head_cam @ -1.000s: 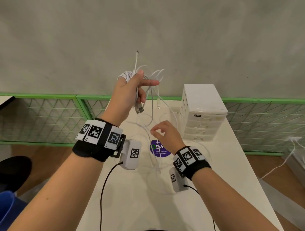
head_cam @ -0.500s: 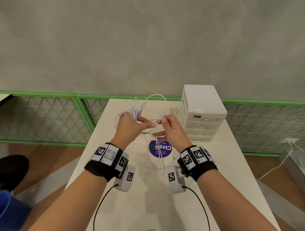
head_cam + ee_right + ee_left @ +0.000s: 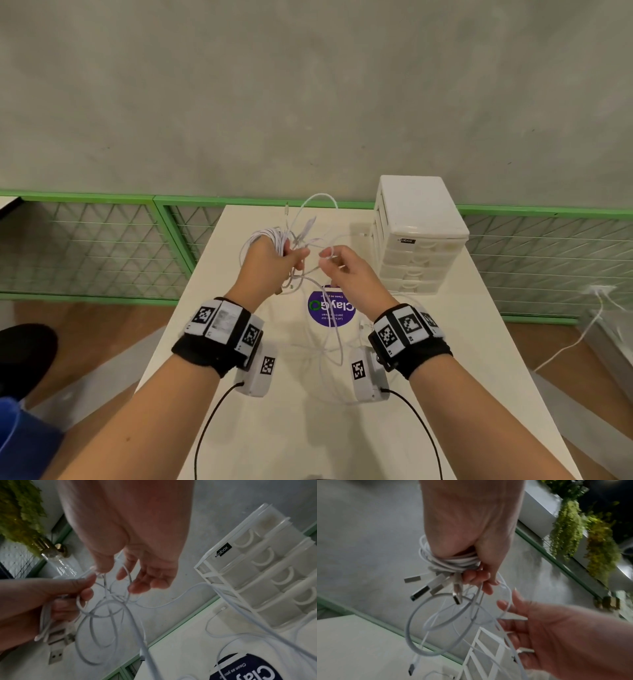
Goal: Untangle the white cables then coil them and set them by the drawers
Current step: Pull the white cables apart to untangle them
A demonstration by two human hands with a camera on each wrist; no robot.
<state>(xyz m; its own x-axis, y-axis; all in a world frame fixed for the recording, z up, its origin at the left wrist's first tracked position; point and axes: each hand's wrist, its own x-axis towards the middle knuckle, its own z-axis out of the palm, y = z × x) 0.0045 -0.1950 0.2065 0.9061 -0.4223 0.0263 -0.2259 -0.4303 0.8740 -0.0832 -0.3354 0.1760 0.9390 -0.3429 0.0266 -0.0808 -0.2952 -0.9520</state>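
Observation:
My left hand point(image 3: 274, 263) grips a coiled bundle of white cables point(image 3: 269, 236) above the table's far half. Below its fist, in the left wrist view, the bundle point(image 3: 453, 562) shows several USB plugs point(image 3: 423, 589) sticking out and loose loops hanging down. Just right of it, my right hand point(image 3: 346, 274) has its thumb and curled fingers on one thin strand point(image 3: 323, 263) of the tangle. The right wrist view shows that strand point(image 3: 127, 582) looped round the right hand's fingers point(image 3: 145, 582). The white drawers point(image 3: 418, 236) stand at the far right.
More loose white cable point(image 3: 330, 349) trails down onto the white table point(image 3: 274, 428) over a round purple sticker point(image 3: 330, 310). One cable end point(image 3: 363, 235) lies beside the drawers. A green mesh fence point(image 3: 102, 240) runs behind the table. Another cable point(image 3: 582, 335) lies on the floor at right.
My left hand came down from head height with the bundle to just above the table. My right hand rose to the tangle and took a strand, then drew slightly right.

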